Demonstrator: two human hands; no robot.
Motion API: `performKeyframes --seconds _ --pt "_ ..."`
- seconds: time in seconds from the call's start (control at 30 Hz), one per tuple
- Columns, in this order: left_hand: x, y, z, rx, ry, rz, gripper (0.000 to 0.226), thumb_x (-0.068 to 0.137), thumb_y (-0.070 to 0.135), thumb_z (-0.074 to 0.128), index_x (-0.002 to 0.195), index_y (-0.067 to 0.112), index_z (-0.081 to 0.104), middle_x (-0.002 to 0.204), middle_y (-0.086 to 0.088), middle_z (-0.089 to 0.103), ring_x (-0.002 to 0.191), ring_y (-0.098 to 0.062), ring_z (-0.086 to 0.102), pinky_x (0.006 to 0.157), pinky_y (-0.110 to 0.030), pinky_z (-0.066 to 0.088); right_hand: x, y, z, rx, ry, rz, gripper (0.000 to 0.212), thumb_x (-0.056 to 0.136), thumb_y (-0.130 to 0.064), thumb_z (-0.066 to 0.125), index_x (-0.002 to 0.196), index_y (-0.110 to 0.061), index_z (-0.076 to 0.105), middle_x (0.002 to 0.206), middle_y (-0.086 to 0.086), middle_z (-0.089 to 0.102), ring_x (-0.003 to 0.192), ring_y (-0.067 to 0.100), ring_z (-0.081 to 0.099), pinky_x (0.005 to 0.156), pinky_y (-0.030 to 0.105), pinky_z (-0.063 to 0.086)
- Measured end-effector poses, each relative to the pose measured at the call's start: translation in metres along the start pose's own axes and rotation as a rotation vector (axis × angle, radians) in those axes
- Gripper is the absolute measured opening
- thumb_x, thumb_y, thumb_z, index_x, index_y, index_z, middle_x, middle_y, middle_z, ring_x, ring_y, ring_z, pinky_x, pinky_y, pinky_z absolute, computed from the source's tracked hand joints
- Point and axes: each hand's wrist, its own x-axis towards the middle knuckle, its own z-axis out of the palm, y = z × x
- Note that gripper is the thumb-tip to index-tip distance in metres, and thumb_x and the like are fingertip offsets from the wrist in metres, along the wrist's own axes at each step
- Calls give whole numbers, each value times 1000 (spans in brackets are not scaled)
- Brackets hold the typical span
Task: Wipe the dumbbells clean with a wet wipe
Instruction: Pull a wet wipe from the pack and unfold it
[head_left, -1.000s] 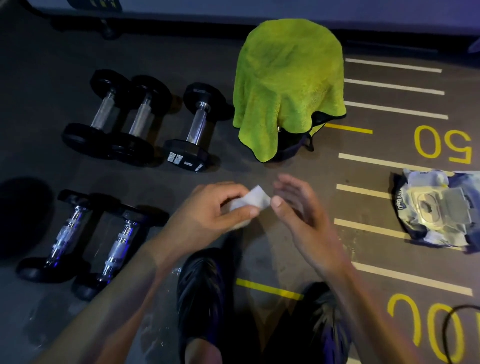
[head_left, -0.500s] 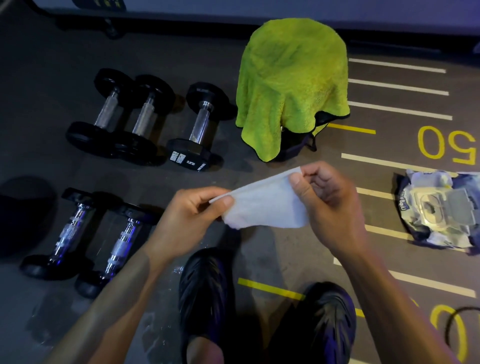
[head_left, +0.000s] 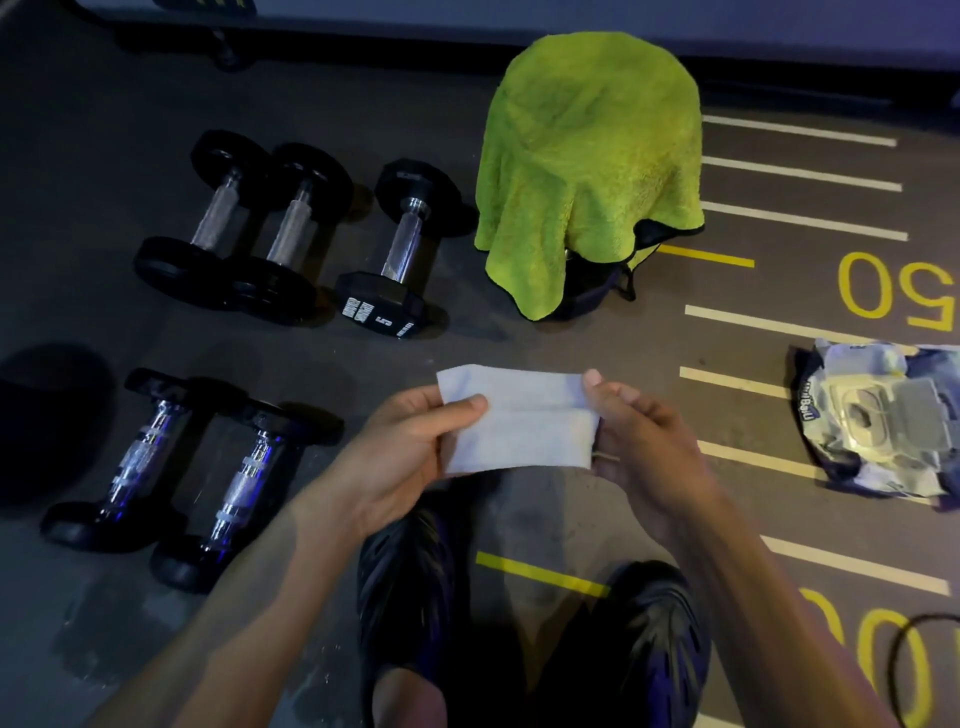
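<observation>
A left hand (head_left: 402, 452) and right hand (head_left: 641, 441) pinch a wet wipe (head_left: 517, 421) taut (one end each) above five dumbbells (head_left: 397, 249) on the floor (head_left: 104, 156).

Beyond my hands I see a shaggy lime-green towel (head_left: 587, 156) draped over a dark bag (head_left: 597, 291), and black perforated clogs (head_left: 410, 587) below them.

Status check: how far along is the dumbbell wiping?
Done: a wet wipe is out of the pack and spread flat. In hand: left hand and right hand pinch its ends. Left: all five dumbbells on the floor, none touched yet.
</observation>
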Motion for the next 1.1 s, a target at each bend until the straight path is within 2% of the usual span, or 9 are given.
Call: performKeyframes --seconds 0.1,0.27,0.43,0.57,0.7,0.8,0.9,1.0,1.1 --pt "-1 -3 -4 129 103 72 22 96 9 67 117 6 74 110 -13 79 88 -20 76 81 -36 63 -4 -1 -2 16 -103 128 30 81 -35 79 103 -17 71 101 16 73 84 25 64 69 28 55" --pt "-7 6 -5 257 161 210 21 94 16 70 114 10 70 80 -4 70 48 -12 51 40 -21 40 -8 -4 1 46 -82 -58 21 79 -17 77 99 -16 70 88 26 57 72 28 53 49 25 53" --pt "-24 29 -13 252 -99 455 21 84 9 72 100 20 80 88 1 77 69 -10 66 60 -21 54 -18 -16 -10 102 -208 -375 7 83 -23 71 88 -26 75 67 -6 63 61 7 57 58 21 51" --pt "-24 36 -18 534 -124 476 50 91 -16 61 73 27 80 91 4 78 86 -7 70 78 -16 52 -15 -18 -13 115 -240 -332 13 88 -13 72 81 -24 74 75 -4 63 70 9 59 68 29 55" --pt "-21 31 -22 567 -177 430 32 78 -3 67 70 28 73 91 4 75 87 -6 66 80 -15 49 -13 -24 -5 90 -168 -318 27 81 -13 44 73 -21 68 75 -2 56 69 10 48 61 25 40" --pt "-24 29 -27 580 -299 335 19 68 17 68 83 28 66 90 -2 66 85 -12 57 77 -19 45 -10 -31 -2 -93 -203 -440 9 87 -11 56 88 -16 64 82 -5 60 76 8 53 67 24 45" --pt "-18 29 -21 508 -298 232 26 78 25 75 101 22 64 87 -5 64 82 -11 56 75 -19 45 -6 -38 4 -234 -250 -502 33 84 4 70 112 -13 61 90 1 59 82 13 54 71 37 44" --pt "-8 27 -4 529 -276 230 21 94 34 72 107 18 69 79 -11 56 76 -21 49 75 -28 40 -3 -44 16 -98 -242 -462 48 85 7 74 127 -12 59 90 0 63 85 13 61 76 35 50" --pt "-1 26 0 491 -274 280 27 98 30 70 97 4 68 76 -12 54 76 -21 44 75 -32 37 -1 -35 29 214 -197 -167 52 82 -16 75 131 -8 59 104 7 69 94 21 66 82 38 55"
